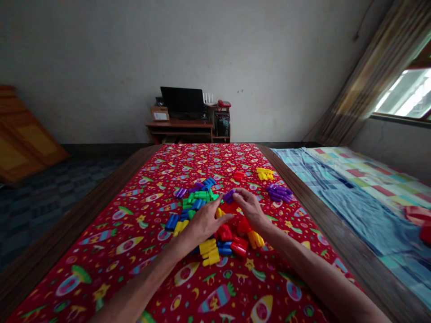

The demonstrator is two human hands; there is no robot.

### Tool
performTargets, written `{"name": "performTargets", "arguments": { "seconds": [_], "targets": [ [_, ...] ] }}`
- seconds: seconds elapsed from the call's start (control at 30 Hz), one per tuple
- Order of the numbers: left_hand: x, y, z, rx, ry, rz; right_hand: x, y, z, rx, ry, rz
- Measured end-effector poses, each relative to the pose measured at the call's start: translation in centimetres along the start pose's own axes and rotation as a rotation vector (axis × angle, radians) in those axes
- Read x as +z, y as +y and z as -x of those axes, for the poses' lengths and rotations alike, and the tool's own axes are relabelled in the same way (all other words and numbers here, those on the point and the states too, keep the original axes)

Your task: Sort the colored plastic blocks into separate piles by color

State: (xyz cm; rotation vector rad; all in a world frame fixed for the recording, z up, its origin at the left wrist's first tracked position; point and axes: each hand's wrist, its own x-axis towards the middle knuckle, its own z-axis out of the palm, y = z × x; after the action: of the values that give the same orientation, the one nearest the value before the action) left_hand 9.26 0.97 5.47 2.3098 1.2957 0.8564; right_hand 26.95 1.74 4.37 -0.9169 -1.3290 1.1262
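Note:
My right hand (249, 207) has its fingers closed on a small purple plastic toy block (229, 196), held just above the middle of a mixed pile. My left hand (206, 220) reaches over the pile from the left, thumb and fingers apart, with nothing visible in its grasp. Green blocks (202, 195) and blue blocks (172, 222) lie beyond and left of it. Nearer to me are yellow blocks (209, 252) and red blocks (239, 246). My hands and forearms hide part of the pile.
A separate purple cluster (280, 193) lies to the right, with yellow blocks (265, 174) and red blocks (239, 176) farther back. Red patterned cloth (161, 278) covers the table. A bed (353, 202) stands to the right; a desk with a monitor (183, 102) is against the wall.

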Motion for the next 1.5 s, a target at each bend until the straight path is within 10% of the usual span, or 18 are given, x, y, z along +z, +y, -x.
{"name": "performTargets", "arguments": {
  "seconds": [0.17,0.33,0.53,0.73,0.97,1.13,1.5],
  "targets": [
    [1.4,0.3,0.4,-0.082,0.024,-0.028,0.1,-1.1,-0.1,-0.083,0.05,0.035],
    [-0.1,-1.1,-0.1,0.079,-0.012,-0.208,-6.4,-3.9,-2.8,-0.204,0.155,0.543],
    [-1.8,-4.0,-1.3,0.075,0.004,-0.146,-16.9,-7.2,-2.9,0.194,-0.065,1.268],
    [-4.1,-8.9,-2.0,0.076,0.239,-0.276,-19.9,-5.4,-2.3,0.359,-0.148,1.349],
    [-4.7,-15.7,-0.4,-0.141,0.257,-0.417,-18.8,-5.1,-2.5,0.289,-0.019,1.47],
    [-4.9,-16.9,-0.3,-0.131,0.207,-0.369,-15.3,-7.2,-2.0,0.109,0.213,1.524],
    [-4.2,-14.0,-0.7,-0.118,0.178,-0.255,-4.8,-5.2,-0.3,-0.267,-0.305,1.196]
  ]
}}
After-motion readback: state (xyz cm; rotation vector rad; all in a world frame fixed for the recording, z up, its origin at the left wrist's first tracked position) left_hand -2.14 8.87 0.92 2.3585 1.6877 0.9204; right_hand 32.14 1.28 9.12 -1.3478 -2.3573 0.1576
